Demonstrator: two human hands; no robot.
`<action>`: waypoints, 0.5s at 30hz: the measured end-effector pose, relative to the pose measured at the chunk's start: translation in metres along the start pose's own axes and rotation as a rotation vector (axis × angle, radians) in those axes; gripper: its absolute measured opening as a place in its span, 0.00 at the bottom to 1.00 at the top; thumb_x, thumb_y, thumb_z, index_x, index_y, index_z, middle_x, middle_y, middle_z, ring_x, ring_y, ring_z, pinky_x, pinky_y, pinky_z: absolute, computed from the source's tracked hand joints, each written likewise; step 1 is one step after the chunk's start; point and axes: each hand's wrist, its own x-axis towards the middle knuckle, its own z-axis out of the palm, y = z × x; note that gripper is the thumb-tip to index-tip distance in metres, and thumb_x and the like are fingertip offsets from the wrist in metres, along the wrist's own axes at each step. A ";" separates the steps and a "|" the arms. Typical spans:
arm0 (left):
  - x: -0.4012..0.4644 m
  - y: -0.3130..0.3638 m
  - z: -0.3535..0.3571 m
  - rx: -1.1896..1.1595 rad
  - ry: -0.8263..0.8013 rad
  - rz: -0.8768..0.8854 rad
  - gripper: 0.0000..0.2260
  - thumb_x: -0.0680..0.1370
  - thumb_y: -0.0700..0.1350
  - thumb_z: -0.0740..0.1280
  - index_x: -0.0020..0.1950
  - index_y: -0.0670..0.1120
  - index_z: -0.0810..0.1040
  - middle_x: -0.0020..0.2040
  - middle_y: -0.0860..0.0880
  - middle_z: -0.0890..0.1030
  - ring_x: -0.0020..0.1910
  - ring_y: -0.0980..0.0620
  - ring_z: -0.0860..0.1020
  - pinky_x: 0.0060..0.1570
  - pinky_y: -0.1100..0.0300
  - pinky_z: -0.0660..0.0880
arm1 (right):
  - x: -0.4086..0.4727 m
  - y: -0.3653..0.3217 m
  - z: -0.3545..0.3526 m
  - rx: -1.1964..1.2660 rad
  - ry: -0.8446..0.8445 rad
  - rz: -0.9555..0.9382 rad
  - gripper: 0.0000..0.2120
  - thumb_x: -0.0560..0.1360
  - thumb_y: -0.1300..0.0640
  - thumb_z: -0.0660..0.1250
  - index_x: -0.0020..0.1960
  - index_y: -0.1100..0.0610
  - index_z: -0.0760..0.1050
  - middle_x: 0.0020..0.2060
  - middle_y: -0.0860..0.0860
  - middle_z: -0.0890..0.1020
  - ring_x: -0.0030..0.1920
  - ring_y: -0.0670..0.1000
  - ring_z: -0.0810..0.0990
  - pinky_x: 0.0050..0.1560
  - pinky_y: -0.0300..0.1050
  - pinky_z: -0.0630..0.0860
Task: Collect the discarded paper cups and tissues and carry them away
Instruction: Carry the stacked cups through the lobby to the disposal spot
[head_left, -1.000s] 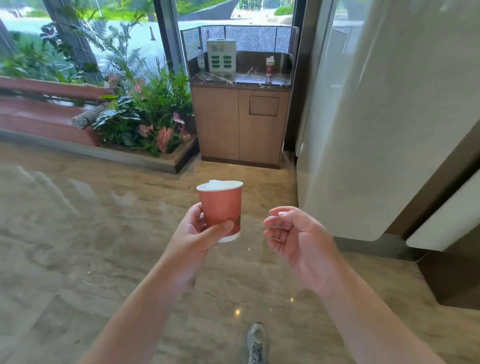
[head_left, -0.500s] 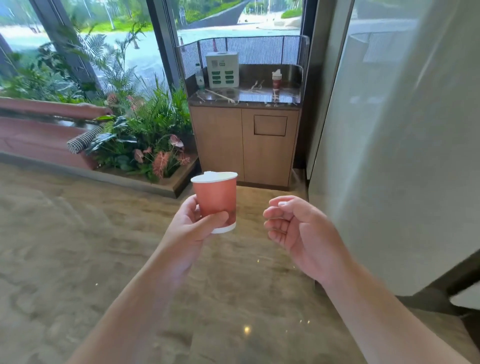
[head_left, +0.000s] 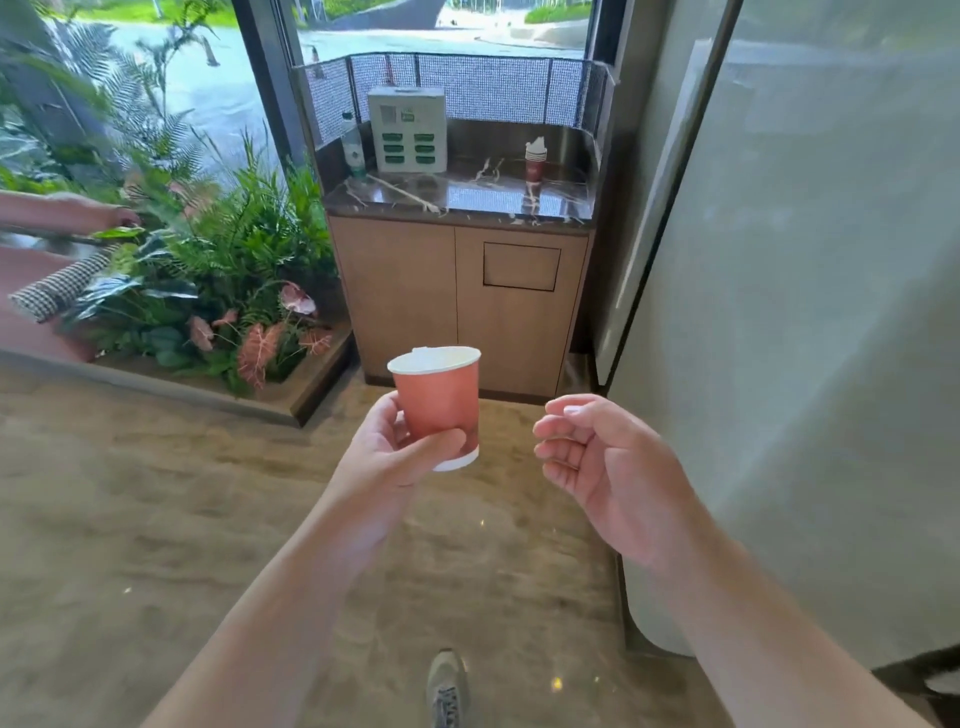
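Underfoot, polished beige stone floor (head_left: 130, 519) with soft reflections, a grey shoe (head_left: 447, 686) at its near edge. Ahead, a wooden cabinet (head_left: 415, 296) with a dark marble countertop (head_left: 467, 200), fenced at the back and sides by a mesh guard (head_left: 483, 88) against tall windows. At the counter's back left corner, a white box with green slots (head_left: 408, 130) and, just beside it on the left, a bottle (head_left: 353, 148); toward the back right, a stack of red paper cups (head_left: 535, 161) with tissue poking out of the top, standing apart from the box. In the cabinet's right door, a rectangular flap (head_left: 521, 266). Left of the cabinet, a low planter (head_left: 291, 400) full of ferns and pink-leaved plants; right of it, a pale glossy wall panel (head_left: 805, 312) running toward the camera. Held upright in front of the cabinet: a red paper cup (head_left: 439, 400) with white rim and white base, something pale inside just at rim level. Left hand (head_left: 395, 457) wrapped round its lower half, thumb across the front, fingers behind. Right hand (head_left: 608, 467) beside the cup but apart from it, palm turned inward, fingers loosely curled, holding nothing. Bare floor between the hands and the cabinet foot, narrowed by the planter corner on the left and the wall panel on the right.
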 end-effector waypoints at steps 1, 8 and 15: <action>0.026 0.001 -0.005 0.000 -0.012 -0.005 0.34 0.59 0.50 0.78 0.65 0.47 0.76 0.52 0.47 0.87 0.48 0.54 0.85 0.44 0.66 0.78 | 0.024 -0.003 0.004 0.002 0.016 -0.005 0.09 0.79 0.64 0.58 0.49 0.60 0.77 0.36 0.55 0.83 0.35 0.51 0.79 0.41 0.46 0.74; 0.197 0.045 -0.043 0.027 -0.064 0.035 0.33 0.60 0.49 0.80 0.64 0.50 0.77 0.56 0.45 0.86 0.55 0.46 0.85 0.56 0.53 0.80 | 0.178 -0.044 0.052 0.016 0.048 -0.048 0.08 0.76 0.61 0.61 0.47 0.58 0.79 0.38 0.56 0.84 0.34 0.51 0.81 0.37 0.44 0.76; 0.305 0.064 -0.060 0.023 -0.091 0.047 0.33 0.61 0.49 0.80 0.65 0.49 0.77 0.58 0.44 0.86 0.60 0.41 0.83 0.69 0.40 0.74 | 0.279 -0.066 0.073 -0.009 0.046 -0.068 0.10 0.68 0.56 0.65 0.47 0.57 0.80 0.39 0.55 0.84 0.36 0.51 0.81 0.39 0.44 0.76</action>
